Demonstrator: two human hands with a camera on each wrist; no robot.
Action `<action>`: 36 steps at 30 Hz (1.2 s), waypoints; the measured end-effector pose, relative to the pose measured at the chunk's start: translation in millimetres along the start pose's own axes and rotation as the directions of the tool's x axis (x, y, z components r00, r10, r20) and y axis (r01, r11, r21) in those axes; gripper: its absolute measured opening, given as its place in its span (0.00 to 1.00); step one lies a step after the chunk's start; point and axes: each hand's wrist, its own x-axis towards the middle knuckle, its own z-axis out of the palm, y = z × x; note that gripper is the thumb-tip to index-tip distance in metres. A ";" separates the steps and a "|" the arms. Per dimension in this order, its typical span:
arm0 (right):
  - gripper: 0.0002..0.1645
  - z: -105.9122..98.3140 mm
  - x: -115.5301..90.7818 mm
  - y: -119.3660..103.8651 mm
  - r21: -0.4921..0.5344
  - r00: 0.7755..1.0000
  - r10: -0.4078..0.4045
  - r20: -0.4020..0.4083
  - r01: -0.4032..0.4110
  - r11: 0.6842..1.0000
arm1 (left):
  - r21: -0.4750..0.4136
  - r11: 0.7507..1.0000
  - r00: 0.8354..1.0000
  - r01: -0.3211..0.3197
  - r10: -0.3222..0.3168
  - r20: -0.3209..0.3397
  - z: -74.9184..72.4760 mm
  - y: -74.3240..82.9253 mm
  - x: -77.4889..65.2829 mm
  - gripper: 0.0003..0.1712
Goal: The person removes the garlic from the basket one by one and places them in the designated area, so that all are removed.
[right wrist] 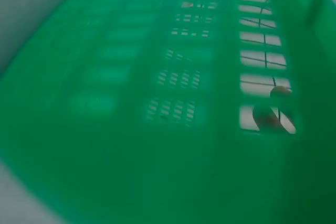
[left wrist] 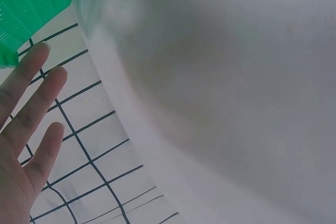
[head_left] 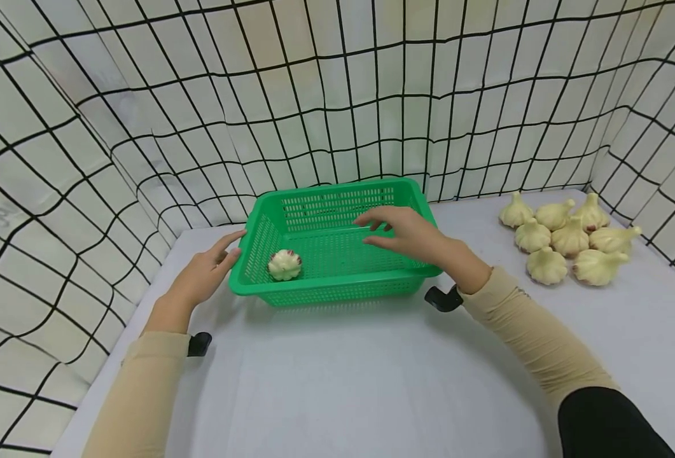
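A green plastic basket [head_left: 337,292] with slotted walls stands on the table, and one garlic bulb [head_left: 285,264] with purplish marks lies at its left end. At the basket's left rim is my left hand [head_left: 202,273], its fingertips right beside the edge. Those fingers look straight and spread in the left wrist view, with the basket's corner [left wrist: 37,9] just past them. My right hand [head_left: 408,236] reaches over the right half of the basket, fingers loosely bent and nothing seen between them. Mostly green basket wall [right wrist: 131,171] fills the right wrist view.
Several pale garlic bulbs [head_left: 570,236] sit clustered on the white table [head_left: 337,381] to the right of the basket. Black netting [head_left: 337,95] over white panels rises behind the table and along both sides.
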 end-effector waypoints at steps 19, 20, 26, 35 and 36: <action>0.25 36.9 56.9 -34.0 -0.150 0.949 0.142 0.281 -0.103 0.983 | 0.013 1.000 1.000 0.018 -0.018 0.004 0.1 0.7 1.1 0.37; 0.25 37.7 59.4 -37.3 -0.165 0.941 0.148 0.303 -0.101 0.981 | 0.011 1.000 1.000 0.020 -0.020 0.006 0.1 0.8 1.1 0.37; 0.28 47.5 70.4 -50.1 -0.249 0.902 0.180 0.392 -0.084 0.965 | 0.002 1.000 1.000 0.016 -0.016 -0.005 0.1 1.5 1.3 0.37; 0.31 70.3 86.8 -55.2 -0.328 0.871 0.263 0.414 -0.127 0.936 | -0.011 1.000 1.000 0.007 -0.007 0.003 1.4 2.6 1.4 0.36; 0.31 72.0 88.9 -56.4 -0.324 0.869 0.260 0.422 -0.123 0.938 | -0.012 1.000 1.000 0.008 -0.008 0.003 1.4 2.9 1.6 0.36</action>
